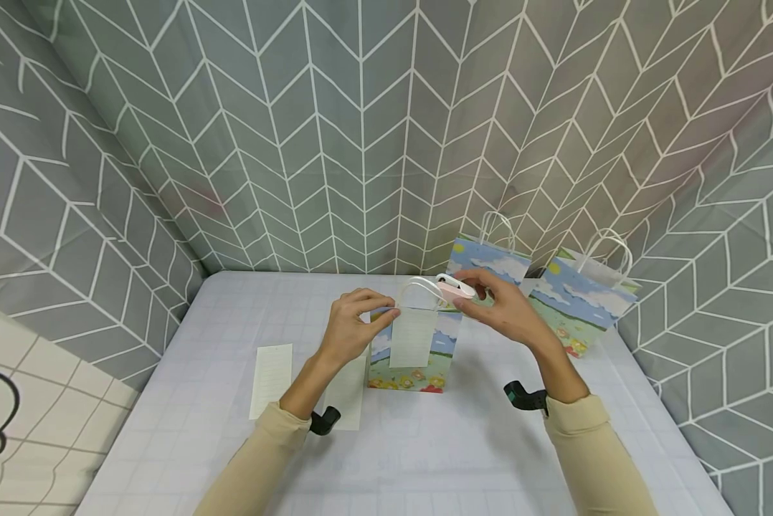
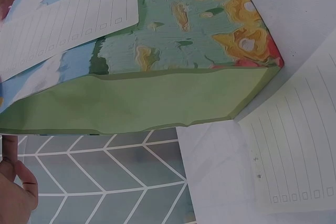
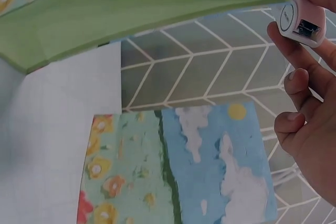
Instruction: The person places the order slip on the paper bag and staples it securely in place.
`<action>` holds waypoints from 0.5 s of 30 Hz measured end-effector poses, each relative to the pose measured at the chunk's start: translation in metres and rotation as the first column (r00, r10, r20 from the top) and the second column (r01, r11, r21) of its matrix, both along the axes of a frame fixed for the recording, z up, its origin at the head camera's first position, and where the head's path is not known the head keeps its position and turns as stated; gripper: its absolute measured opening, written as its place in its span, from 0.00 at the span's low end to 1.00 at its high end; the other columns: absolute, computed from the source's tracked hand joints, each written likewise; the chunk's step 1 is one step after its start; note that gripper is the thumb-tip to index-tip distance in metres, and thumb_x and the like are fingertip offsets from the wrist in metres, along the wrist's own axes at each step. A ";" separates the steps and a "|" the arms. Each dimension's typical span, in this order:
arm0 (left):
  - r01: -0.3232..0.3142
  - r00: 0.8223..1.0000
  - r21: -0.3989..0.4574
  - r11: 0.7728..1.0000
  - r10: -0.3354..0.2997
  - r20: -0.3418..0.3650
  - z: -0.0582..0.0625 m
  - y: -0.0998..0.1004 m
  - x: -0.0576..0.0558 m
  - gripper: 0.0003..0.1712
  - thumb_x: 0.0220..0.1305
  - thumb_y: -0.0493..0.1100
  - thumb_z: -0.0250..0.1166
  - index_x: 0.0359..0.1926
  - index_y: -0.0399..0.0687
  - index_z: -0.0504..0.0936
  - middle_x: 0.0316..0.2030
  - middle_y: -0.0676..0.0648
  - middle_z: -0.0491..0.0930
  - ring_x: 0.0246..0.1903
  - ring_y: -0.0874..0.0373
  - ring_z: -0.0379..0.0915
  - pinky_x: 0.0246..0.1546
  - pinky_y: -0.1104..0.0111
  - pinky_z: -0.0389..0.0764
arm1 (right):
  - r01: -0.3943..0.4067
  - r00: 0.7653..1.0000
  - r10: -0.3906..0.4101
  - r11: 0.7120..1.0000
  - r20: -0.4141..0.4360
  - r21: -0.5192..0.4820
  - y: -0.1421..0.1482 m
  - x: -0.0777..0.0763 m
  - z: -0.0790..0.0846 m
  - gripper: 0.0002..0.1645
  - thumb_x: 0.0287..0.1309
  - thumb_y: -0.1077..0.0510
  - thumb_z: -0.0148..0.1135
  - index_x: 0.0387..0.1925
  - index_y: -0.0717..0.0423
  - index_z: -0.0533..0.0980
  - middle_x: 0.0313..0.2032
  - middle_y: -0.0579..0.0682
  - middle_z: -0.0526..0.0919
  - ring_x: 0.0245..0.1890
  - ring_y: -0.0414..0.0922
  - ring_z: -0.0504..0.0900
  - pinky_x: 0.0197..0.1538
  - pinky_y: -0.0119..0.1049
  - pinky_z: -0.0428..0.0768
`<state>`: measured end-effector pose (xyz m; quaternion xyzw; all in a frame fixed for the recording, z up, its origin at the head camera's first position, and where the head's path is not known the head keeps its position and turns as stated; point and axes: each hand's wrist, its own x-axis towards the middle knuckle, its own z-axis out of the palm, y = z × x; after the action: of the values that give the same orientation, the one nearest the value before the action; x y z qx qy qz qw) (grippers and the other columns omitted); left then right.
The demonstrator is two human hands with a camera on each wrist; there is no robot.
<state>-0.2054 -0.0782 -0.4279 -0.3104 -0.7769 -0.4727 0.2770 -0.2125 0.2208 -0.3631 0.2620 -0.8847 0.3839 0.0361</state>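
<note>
A small paper gift bag (image 1: 406, 380), printed with sky, clouds and flowers, stands upright mid-table with white handles. Against its front hangs a lined paper slip (image 1: 412, 340), its top level with the bag's rim. My left hand (image 1: 354, 322) pinches slip and rim together at the upper left corner. A pink and white mini stapler (image 1: 454, 288) is held between thumb and fingers of my right hand (image 1: 505, 312). It sits at the bag's upper right edge; the right wrist view shows the stapler (image 3: 304, 22) touching or very near that rim.
Two more printed bags, one behind (image 1: 492, 258) and one at the right (image 1: 576, 297), stand toward the table's back edge. Left of the worked bag lie a lined slip (image 1: 272, 380) and another slip (image 1: 346, 401), partly under my left forearm. A patterned curtain (image 1: 361, 143) surrounds the table.
</note>
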 end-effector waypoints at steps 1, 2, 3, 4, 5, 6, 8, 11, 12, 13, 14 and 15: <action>0.001 1.000 0.001 1.000 -0.001 0.002 0.000 0.000 0.000 0.08 0.57 0.41 0.76 0.38 0.45 0.91 0.36 0.50 0.87 0.38 0.54 0.81 0.44 0.57 0.73 | 0.001 1.000 -0.001 1.000 0.003 -0.006 -0.002 -0.001 0.000 0.25 0.66 0.47 0.65 0.63 0.40 0.73 0.40 0.51 0.72 0.40 0.50 0.68 0.37 0.42 0.65; 0.003 1.000 0.002 1.000 -0.003 0.003 0.000 0.000 0.000 0.08 0.57 0.41 0.76 0.38 0.45 0.91 0.36 0.50 0.87 0.38 0.54 0.81 0.44 0.58 0.73 | 0.002 1.000 -0.002 1.000 0.000 -0.010 -0.003 -0.001 0.001 0.25 0.66 0.47 0.65 0.63 0.41 0.73 0.40 0.51 0.72 0.40 0.52 0.68 0.38 0.42 0.65; 0.004 1.000 0.003 1.000 -0.004 0.003 0.000 0.000 0.000 0.08 0.57 0.41 0.76 0.38 0.45 0.91 0.36 0.50 0.87 0.38 0.54 0.81 0.44 0.58 0.73 | 0.001 1.000 -0.001 1.000 0.000 -0.017 -0.005 -0.001 0.001 0.26 0.66 0.47 0.66 0.63 0.42 0.73 0.40 0.50 0.72 0.40 0.52 0.68 0.38 0.42 0.65; 0.005 1.000 0.004 1.000 -0.005 0.001 0.000 0.000 0.000 0.08 0.57 0.41 0.76 0.38 0.45 0.91 0.36 0.50 0.87 0.38 0.54 0.81 0.44 0.58 0.73 | 0.002 1.000 -0.002 1.000 -0.001 -0.024 -0.007 -0.002 0.001 0.26 0.66 0.47 0.66 0.63 0.42 0.74 0.40 0.49 0.72 0.40 0.52 0.68 0.39 0.43 0.66; 0.005 1.000 0.005 1.000 -0.005 0.000 0.000 0.000 0.000 0.08 0.57 0.41 0.76 0.38 0.45 0.91 0.36 0.50 0.87 0.38 0.55 0.81 0.44 0.58 0.73 | 0.001 1.000 -0.001 1.000 -0.001 -0.031 -0.008 -0.002 0.001 0.26 0.65 0.47 0.67 0.63 0.43 0.74 0.40 0.49 0.72 0.40 0.51 0.68 0.39 0.43 0.65; 0.006 1.000 0.006 1.000 -0.006 -0.003 0.000 0.000 0.000 0.08 0.57 0.41 0.76 0.38 0.45 0.91 0.36 0.50 0.87 0.37 0.54 0.81 0.43 0.58 0.73 | 0.001 1.000 -0.001 0.999 -0.002 -0.038 -0.010 -0.003 0.001 0.26 0.65 0.47 0.67 0.63 0.44 0.74 0.40 0.49 0.72 0.39 0.50 0.68 0.39 0.43 0.65; 0.007 1.000 0.007 1.000 -0.007 -0.010 0.000 0.000 0.000 0.08 0.56 0.40 0.77 0.38 0.45 0.91 0.36 0.50 0.87 0.37 0.55 0.81 0.43 0.57 0.73 | -0.004 1.000 0.004 0.998 0.002 -0.059 -0.012 -0.004 0.001 0.26 0.65 0.47 0.67 0.62 0.44 0.75 0.39 0.50 0.72 0.39 0.48 0.67 0.40 0.43 0.65; 0.007 1.000 0.008 1.000 -0.007 -0.018 0.000 0.001 -0.001 0.08 0.56 0.40 0.77 0.38 0.45 0.91 0.36 0.50 0.87 0.37 0.55 0.81 0.43 0.57 0.73 | -0.015 1.000 0.016 0.997 0.008 -0.080 -0.015 -0.005 0.001 0.24 0.65 0.49 0.67 0.61 0.45 0.75 0.39 0.51 0.71 0.38 0.47 0.66 0.40 0.43 0.65; 0.006 1.000 0.007 1.000 -0.006 -0.021 0.000 0.001 -0.001 0.08 0.56 0.40 0.77 0.38 0.45 0.91 0.36 0.50 0.87 0.37 0.55 0.81 0.43 0.57 0.73 | -0.023 1.000 0.024 0.996 0.010 -0.088 -0.016 -0.005 0.001 0.23 0.66 0.50 0.67 0.61 0.45 0.76 0.39 0.51 0.72 0.38 0.47 0.66 0.40 0.43 0.65; 0.006 1.000 0.007 1.000 -0.006 -0.022 0.001 0.001 -0.001 0.08 0.56 0.40 0.77 0.38 0.45 0.91 0.36 0.50 0.87 0.37 0.55 0.81 0.43 0.57 0.73 | -0.027 1.000 0.028 0.995 0.014 -0.096 -0.017 -0.005 0.001 0.23 0.66 0.50 0.66 0.61 0.46 0.76 0.40 0.51 0.72 0.38 0.48 0.66 0.40 0.43 0.64; 0.006 1.000 0.008 1.000 -0.005 -0.024 0.001 0.001 -0.001 0.08 0.55 0.39 0.77 0.38 0.45 0.91 0.36 0.50 0.87 0.37 0.54 0.81 0.43 0.57 0.73 | -0.030 0.999 0.032 0.994 0.016 -0.101 -0.018 -0.005 0.002 0.23 0.66 0.51 0.66 0.60 0.46 0.76 0.40 0.51 0.73 0.39 0.48 0.66 0.40 0.43 0.64; 0.005 1.000 0.009 1.000 -0.005 -0.025 0.001 0.001 -0.001 0.08 0.55 0.39 0.77 0.38 0.44 0.91 0.35 0.50 0.87 0.36 0.53 0.81 0.42 0.57 0.73 | -0.035 0.999 0.038 0.993 0.022 -0.111 -0.019 -0.005 0.002 0.22 0.66 0.52 0.66 0.60 0.47 0.76 0.40 0.51 0.73 0.39 0.49 0.66 0.40 0.43 0.64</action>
<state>-0.2059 -0.0773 -0.4272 -0.3171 -0.7703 -0.4729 0.2870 -0.2174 0.2014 -0.3608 0.2710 -0.8576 0.4359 0.0327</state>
